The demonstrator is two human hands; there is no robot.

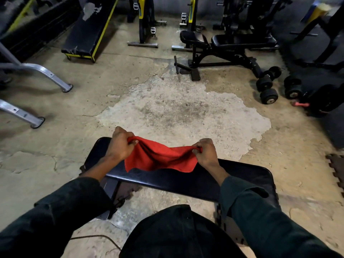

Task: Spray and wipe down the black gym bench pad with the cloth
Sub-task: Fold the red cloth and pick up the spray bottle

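Observation:
A red cloth (160, 157) hangs stretched between my two hands, just above the black bench pad (186, 180) that runs across the lower middle of the view. My left hand (121, 144) pinches the cloth's left corner over the pad's left end. My right hand (205, 151) pinches the right corner above the pad's far edge. The cloth's lower edge droops onto or just over the pad; contact is unclear. No spray bottle shows in the frame.
The cracked concrete floor (176, 108) stretches ahead. A black adjustable bench (232, 41) and several dumbbells (268, 86) are at the far right, a black and yellow flat bench (87, 32) at the far left, and grey metal frame legs (37, 71) on the left.

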